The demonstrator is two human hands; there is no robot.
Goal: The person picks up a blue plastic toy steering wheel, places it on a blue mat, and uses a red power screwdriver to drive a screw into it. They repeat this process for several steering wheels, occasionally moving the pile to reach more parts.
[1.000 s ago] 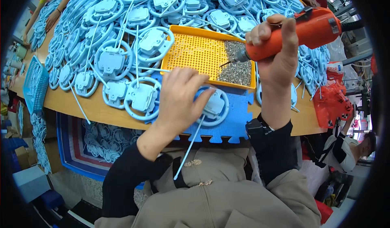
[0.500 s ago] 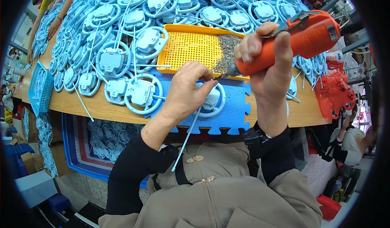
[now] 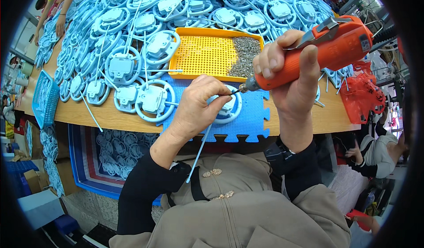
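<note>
An orange electric screwdriver (image 3: 329, 49) lies in my right hand (image 3: 293, 84), its fingers wrapped round the body. The dark bit points left and reaches the fingertips of my left hand (image 3: 196, 104). Thumb and forefinger of that hand are pinched together at the bit's tip; whatever they hold is too small and covered to make out. Just below them a light blue plastic ring part (image 3: 238, 109) with a boxy centre rests on a blue foam mat (image 3: 254, 126), partly hidden by my left hand. Its thin rod hangs over the table edge toward me.
Behind the mat stands a yellow tray (image 3: 190, 75) with small metal screws (image 3: 245, 56) heaped at its right end. A large pile of similar light blue parts (image 3: 121, 64) covers the table's far side. At left are a blue basket (image 3: 45, 100) and a co-worker's hand (image 3: 61, 26).
Both hands have shifted slightly down, the left also a little to the left, and the screwdriver's bit has dropped with them. The co-worker's hand at far left has moved.
</note>
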